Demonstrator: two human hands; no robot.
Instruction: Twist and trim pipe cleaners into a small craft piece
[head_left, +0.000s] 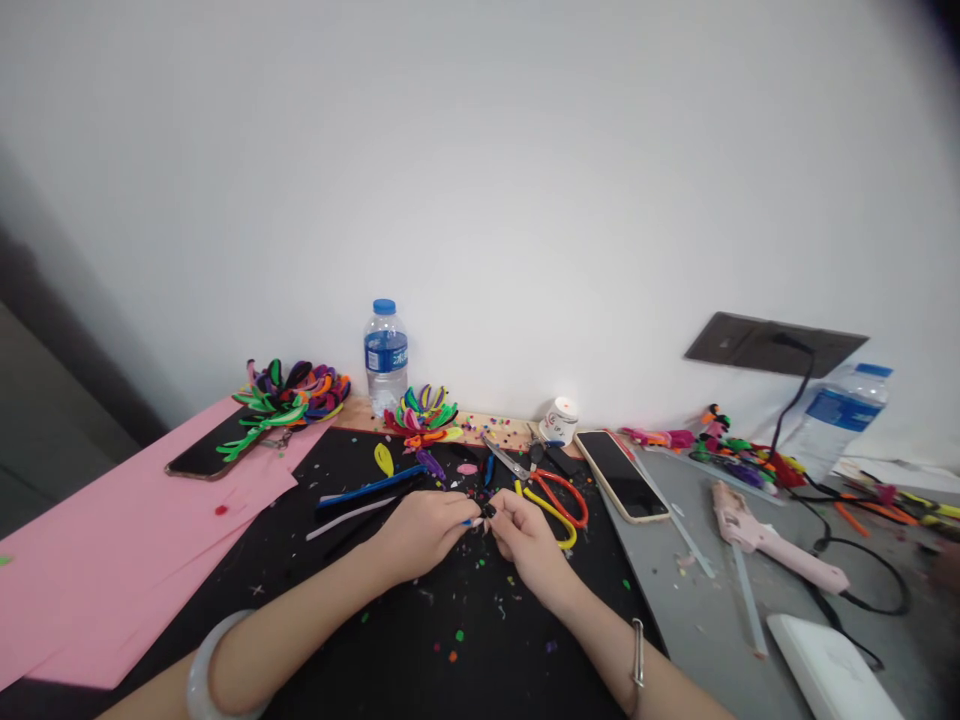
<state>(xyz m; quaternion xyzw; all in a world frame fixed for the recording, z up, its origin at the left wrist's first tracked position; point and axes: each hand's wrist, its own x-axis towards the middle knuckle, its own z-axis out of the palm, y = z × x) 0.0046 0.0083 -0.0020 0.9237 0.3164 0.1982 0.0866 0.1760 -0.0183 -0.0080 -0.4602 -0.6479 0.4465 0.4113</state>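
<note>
My left hand [424, 535] and my right hand [531, 545] meet over the black mat [360, 640], both with fingers pinched. A small black piece [488, 511] shows at my right fingertips, and a bit of blue and white is at my left ones. The pieces are too small to name for certain. Beyond my right hand lie open scissors with red handles [566, 497] and a bent yellow pipe cleaner [559, 520]. Left of my left hand are a blue pipe cleaner [367, 487], a white pipe cleaner [349, 520] and a yellow loop [384, 460].
Pipe-cleaner bundles [300, 390] and a water bottle [385, 360] stand by the wall. Pink paper [112, 560] covers the left side. To the right are a phone [622, 477], a paper cup [559, 421], a pink glue gun [780, 550] with its cord, and another bottle [840, 415].
</note>
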